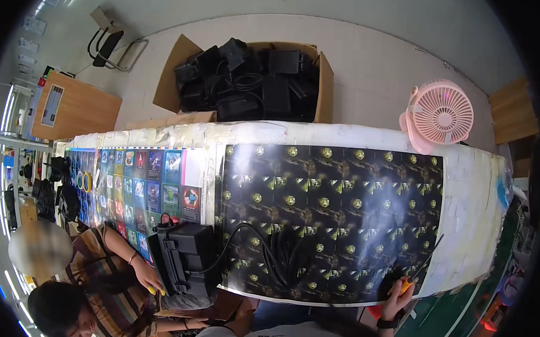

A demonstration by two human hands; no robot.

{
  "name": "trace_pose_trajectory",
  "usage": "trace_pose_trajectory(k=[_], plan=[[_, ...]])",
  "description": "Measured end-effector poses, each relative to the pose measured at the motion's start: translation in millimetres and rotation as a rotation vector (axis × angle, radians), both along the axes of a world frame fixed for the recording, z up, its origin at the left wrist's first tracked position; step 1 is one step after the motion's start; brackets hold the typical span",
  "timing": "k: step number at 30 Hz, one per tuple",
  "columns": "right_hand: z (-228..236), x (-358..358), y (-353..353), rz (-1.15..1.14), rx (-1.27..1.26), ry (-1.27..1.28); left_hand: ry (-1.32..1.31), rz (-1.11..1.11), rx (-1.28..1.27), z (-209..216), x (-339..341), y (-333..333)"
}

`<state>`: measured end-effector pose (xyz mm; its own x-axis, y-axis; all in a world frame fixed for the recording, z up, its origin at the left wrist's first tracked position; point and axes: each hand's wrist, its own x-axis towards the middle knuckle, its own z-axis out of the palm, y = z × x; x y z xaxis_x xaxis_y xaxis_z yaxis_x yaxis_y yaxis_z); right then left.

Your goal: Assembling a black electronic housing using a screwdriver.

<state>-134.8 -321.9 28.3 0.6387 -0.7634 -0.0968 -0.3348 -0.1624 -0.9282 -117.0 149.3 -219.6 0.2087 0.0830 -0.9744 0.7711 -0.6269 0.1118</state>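
Observation:
My right hand (398, 299), a dark band on its wrist, is closed round a screwdriver by its orange-yellow handle (406, 286). The long thin shaft points up and away to the right, over the near right corner of a dark patterned sheet (340, 223). My left hand does not show. On the table's left part stands a black plastic case (188, 258) with latches and a handle. From it a thick black cable (278, 253) runs right and lies coiled on the sheet. A co-worker's hand (148, 277) is beside the case's left side.
A pink fan (444, 113) stands at the table's far right edge. Beyond the table is a cardboard box (325, 80) full of black cases and cables. Colourful card sheets (140, 175) and tape rolls (87, 182) lie left. The co-worker (109, 270) sits at the near left.

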Motion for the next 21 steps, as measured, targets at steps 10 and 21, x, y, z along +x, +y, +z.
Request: trace_pose_trajectory(k=[10, 21], plan=[[-18.7, -6.3, -6.1, -0.013, -0.089, -0.025, -0.173, -0.182, 0.047, -43.0, -19.9, 37.8], [-0.6, 1.7, -17.7, 0.182, 0.026, -0.258, -0.828, -0.041, -0.151, -21.8, 32.1, -38.0]])
